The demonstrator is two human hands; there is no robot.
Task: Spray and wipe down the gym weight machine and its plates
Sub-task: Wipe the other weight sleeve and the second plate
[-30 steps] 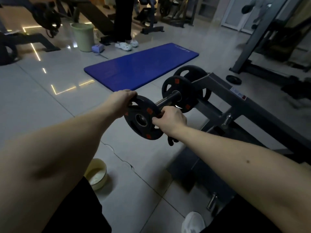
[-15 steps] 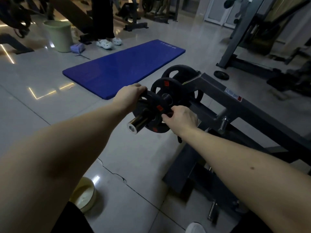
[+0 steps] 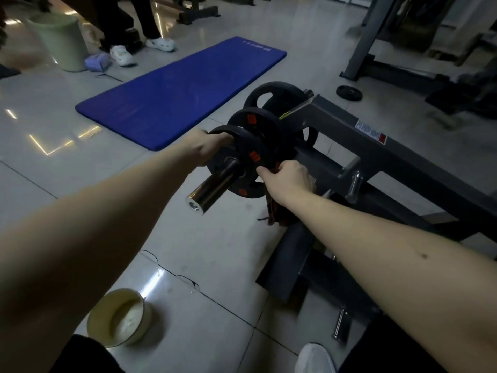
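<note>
A small black weight plate (image 3: 243, 160) with red labels sits on the chrome sleeve (image 3: 209, 191) of the grey weight machine (image 3: 371, 146). My left hand (image 3: 208, 148) grips the plate's upper left rim. My right hand (image 3: 289, 179) grips its lower right rim and also holds a dark cloth (image 3: 277, 214) that hangs below the hand. Behind this plate on the same sleeve are a second small plate (image 3: 252, 121) and a larger black plate (image 3: 274, 95).
A cream bowl (image 3: 121, 317) stands on the tiled floor near my left knee. A blue mat (image 3: 174, 90) lies ahead, a green bin (image 3: 60, 40) and a person's legs beyond it. A loose small plate (image 3: 348, 92) lies by another machine's frame at right.
Both hands have slid the small plate further along the sleeve toward the other plates, so more of the chrome end shows now.
</note>
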